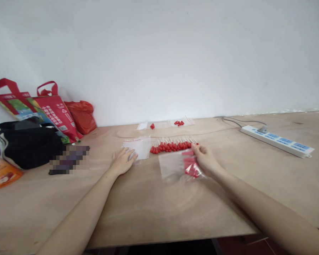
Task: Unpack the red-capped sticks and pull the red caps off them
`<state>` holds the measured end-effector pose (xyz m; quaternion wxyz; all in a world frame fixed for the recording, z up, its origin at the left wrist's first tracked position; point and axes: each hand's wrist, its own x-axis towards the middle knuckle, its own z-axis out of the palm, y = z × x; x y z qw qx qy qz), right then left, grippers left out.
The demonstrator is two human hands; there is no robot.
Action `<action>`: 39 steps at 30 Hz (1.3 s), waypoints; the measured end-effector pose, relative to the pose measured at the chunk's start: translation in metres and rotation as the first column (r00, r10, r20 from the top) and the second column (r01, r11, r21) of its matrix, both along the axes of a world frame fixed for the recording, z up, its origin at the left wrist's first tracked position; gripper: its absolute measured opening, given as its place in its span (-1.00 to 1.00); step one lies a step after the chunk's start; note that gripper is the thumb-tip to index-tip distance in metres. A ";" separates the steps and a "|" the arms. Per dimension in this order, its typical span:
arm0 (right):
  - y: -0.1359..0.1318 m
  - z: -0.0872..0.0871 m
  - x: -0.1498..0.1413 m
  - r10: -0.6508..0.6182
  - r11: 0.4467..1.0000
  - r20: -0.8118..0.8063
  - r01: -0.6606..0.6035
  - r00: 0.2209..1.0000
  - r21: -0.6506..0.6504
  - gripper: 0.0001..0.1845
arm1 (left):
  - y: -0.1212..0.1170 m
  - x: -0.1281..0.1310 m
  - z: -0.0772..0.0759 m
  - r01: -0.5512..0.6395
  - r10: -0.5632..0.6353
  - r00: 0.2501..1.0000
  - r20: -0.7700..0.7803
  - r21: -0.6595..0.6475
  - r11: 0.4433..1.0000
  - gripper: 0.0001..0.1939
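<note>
– Just right of centre in the frame, the right hand (205, 157) has a clear bag (171, 166), thumb and fingers pinched on its upper right part!

– And which way does that bag lie?

– Long side running left to right, pale end towards the left, a red patch at the right end below the fingers. It's blurred, so I can't tell where its mouth is.

– Over to the left hand (123, 161), left of centre!

– Palm down, fingers loose and spread, fingertips at the lower left edge of a pile of clear bags (142, 147). No grip that I can see.

– Between the two hands, look at those sticks (172, 146)!

– A lovely row, stretching left to right across the middle. Each stick points up the frame, pale end to the top, red tip towards the bottom. The right fingertips overlap the row's right end; whether they touch it, I can't tell.

– Higher up, near the wall (159, 63)?

– Two small groups of red pieces: one group (179, 123) right of centre, the smaller group (152, 126) further left.

– And far right, a power strip (276, 141), slanting from upper left to lower right on the table (138, 212).
</note>
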<state>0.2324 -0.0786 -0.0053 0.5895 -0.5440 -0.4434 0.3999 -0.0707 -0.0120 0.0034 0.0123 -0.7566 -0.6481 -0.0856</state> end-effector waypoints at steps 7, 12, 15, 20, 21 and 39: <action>-0.013 -0.010 -0.035 0.265 0.900 -0.292 -0.344 0.919 -0.267 -0.64 | -0.036 0.037 0.011 0.300 -0.408 0.881 0.239 0.384 0.873 -0.64; -0.020 0.011 -0.006 0.465 0.748 -0.292 -0.547 0.836 -0.376 -0.50 | -0.078 0.072 0.004 0.668 -0.642 0.706 0.300 0.020 0.744 -0.41; -0.023 0.012 0.009 0.588 0.643 -0.288 -0.654 0.755 -0.399 -0.24 | -0.086 0.079 -0.005 0.685 -0.638 0.698 0.325 -0.043 0.727 -0.40; -0.021 0.002 0.008 0.585 0.659 -0.291 -0.653 0.757 -0.375 -0.07 | -0.080 0.074 -0.011 0.616 -0.565 0.757 0.328 -0.069 0.784 -0.43; -0.020 0.001 0.005 0.568 0.680 -0.290 -0.638 0.770 -0.362 -0.07 | -0.079 0.073 -0.010 0.607 -0.554 0.761 0.337 -0.070 0.792 -0.43; -0.012 -0.009 -0.024 0.549 0.789 -0.173 -0.575 0.818 -0.217 0.16 | -0.054 0.101 -0.005 0.753 -0.802 0.471 0.367 0.307 0.583 -0.74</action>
